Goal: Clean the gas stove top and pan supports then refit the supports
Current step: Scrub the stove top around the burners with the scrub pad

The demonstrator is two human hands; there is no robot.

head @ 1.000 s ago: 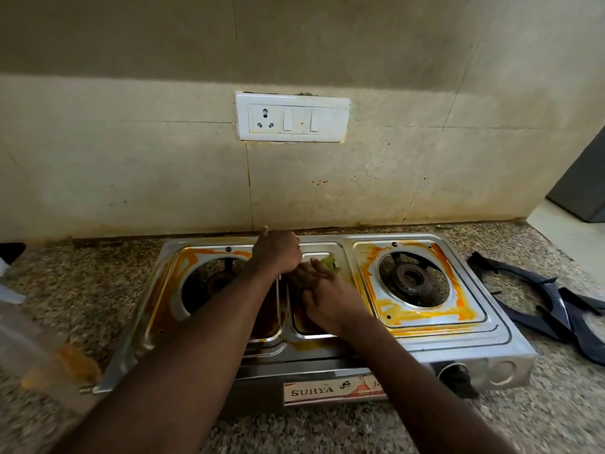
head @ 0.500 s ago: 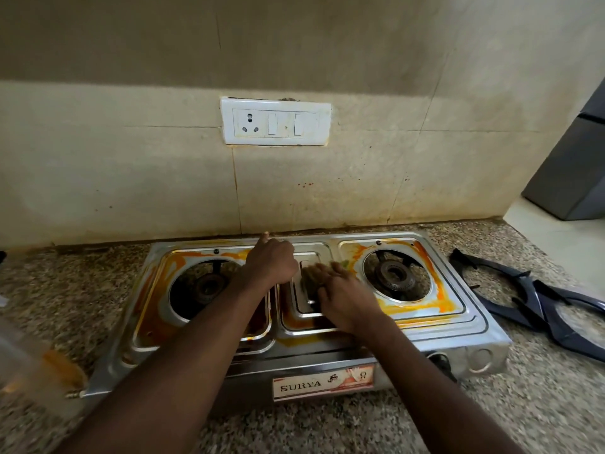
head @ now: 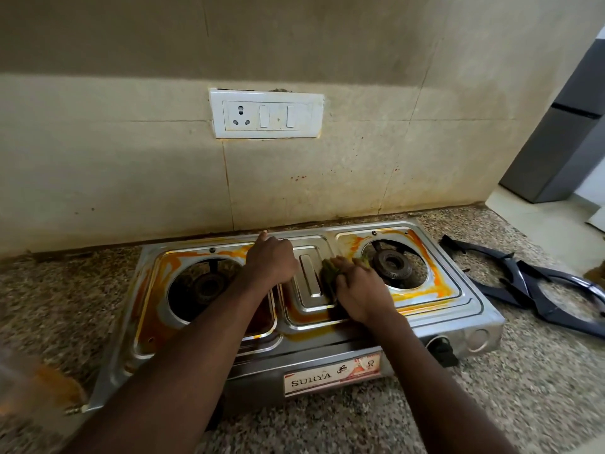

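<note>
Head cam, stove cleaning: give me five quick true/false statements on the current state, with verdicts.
1. Both pan supports sit on the burners. False: they lie on the counter right of the stove.
2. The right hand presses a green scrub pad on the stove's centre panel. True.
3. The left hand holds a spray bottle. False: it rests on the stove top, holding nothing visible.
4. Orange residue rings the right burner. True.
5. The wall socket panel has a plug in it. False: the socket is empty.
</note>
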